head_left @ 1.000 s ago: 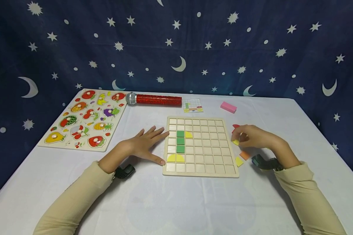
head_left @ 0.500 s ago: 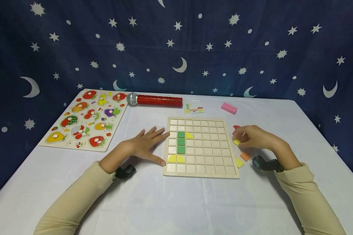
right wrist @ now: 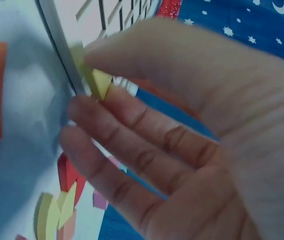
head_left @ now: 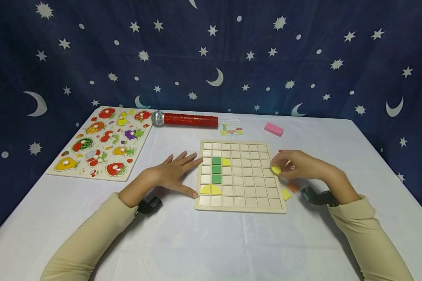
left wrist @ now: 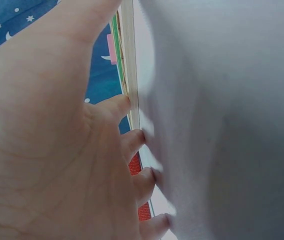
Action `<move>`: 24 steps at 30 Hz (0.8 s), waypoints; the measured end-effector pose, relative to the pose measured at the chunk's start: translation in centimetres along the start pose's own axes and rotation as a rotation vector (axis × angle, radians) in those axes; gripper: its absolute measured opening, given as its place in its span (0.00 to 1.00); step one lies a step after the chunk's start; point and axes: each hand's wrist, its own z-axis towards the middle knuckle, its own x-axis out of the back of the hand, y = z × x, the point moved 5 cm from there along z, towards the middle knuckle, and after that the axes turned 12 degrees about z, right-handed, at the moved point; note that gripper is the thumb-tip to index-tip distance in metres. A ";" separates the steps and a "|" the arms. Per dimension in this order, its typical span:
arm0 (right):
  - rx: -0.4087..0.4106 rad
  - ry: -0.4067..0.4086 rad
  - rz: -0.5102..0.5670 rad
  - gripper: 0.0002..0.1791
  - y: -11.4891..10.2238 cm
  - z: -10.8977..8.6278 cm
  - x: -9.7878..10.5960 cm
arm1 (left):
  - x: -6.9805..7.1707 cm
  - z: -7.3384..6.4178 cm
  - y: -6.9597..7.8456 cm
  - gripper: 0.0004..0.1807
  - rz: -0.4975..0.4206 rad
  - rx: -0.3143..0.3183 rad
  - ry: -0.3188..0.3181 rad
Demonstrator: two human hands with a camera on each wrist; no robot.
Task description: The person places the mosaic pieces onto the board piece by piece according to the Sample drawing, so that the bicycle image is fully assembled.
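Head view: a square wooden grid board (head_left: 240, 211) lies on the white tabletop (head_left: 211, 246), its thin ridges dividing it into small square compartments. Three green squares (head_left: 216, 169) fill neighbouring compartments of the second column from the left; a yellow round-edged piece (head_left: 226, 161) sits right of the topmost, and two yellow curved pieces (head_left: 216, 190) sit side by side below, together forming a half-round. At the far left, a fruit puzzle board (head_left: 86, 175) holds painted fruit shapes.

Of the two hands, the left hand (head_left: 172, 173) lies with fingers spread, thumb and one fingertip at the grid board's left edge. The right hand (head_left: 300, 164) pinches a yellow piece (head_left: 276, 170) at the right edge; whether it touches the wood cannot be told.

Behind that hand, a red piece (head_left: 280, 150) is mostly covered; right wrist view shows more of it, near other pieces. A yellow tile (head_left: 286, 194) and an orange tile (head_left: 293, 188) lie close by. The pattern card (head_left: 231, 127) is too small to read exactly, between a glittery red microphone (head_left: 191, 120) and a pink block (head_left: 273, 129).
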 end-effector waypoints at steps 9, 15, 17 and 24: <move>0.061 -0.046 0.050 0.15 -0.5 0.4 -1.4 | -0.1 -0.1 -0.1 0.61 -0.013 -0.002 0.001; 0.052 -0.087 0.052 0.15 -1.2 0.6 -2.2 | -0.2 0.2 -0.1 0.62 -0.001 -0.003 0.001; 0.056 -0.099 0.050 0.14 -1.5 0.8 -2.5 | -0.2 0.2 -0.2 0.62 0.001 0.000 -0.001; 0.065 -0.127 0.046 0.15 -2.5 1.5 -3.2 | -0.2 0.2 -0.2 0.62 0.001 0.007 -0.006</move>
